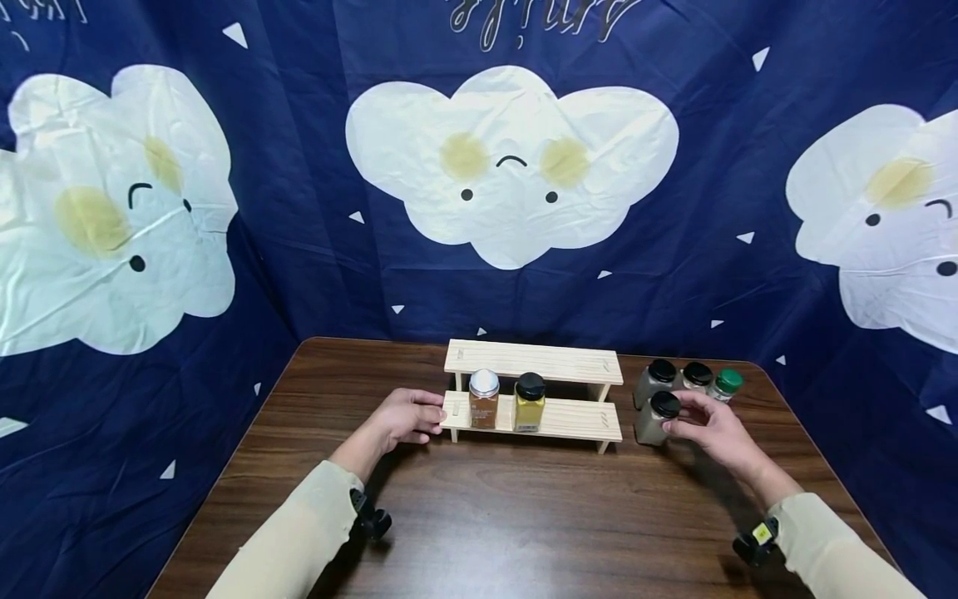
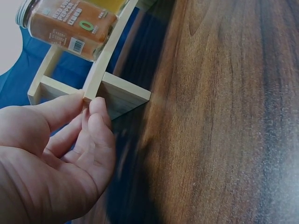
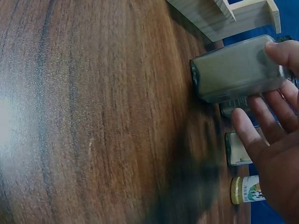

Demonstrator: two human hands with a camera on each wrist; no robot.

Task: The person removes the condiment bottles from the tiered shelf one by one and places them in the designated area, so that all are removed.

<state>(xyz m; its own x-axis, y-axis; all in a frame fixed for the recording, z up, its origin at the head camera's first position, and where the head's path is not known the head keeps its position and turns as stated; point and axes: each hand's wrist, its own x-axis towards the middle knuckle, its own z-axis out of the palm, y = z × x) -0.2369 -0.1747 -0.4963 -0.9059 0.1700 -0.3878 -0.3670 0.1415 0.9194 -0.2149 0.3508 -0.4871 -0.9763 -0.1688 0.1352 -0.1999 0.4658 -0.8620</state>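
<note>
Your right hand [image 1: 707, 427] pinches a clear, squarish jar [image 1: 649, 429] of greyish powder, black cap up, long axis near vertical, right of the wooden rack [image 1: 576, 419], whose end your left hand [image 1: 407, 415] pinches.

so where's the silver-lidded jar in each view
Head: silver-lidded jar low in the middle, on the lower step of the rack.
Left wrist: jar at top left, tilted in the picture, lid toward the corner.
Right wrist: not in it.
Shared landmark: the rack, in all three; in the right wrist view it's at top right.
</note>
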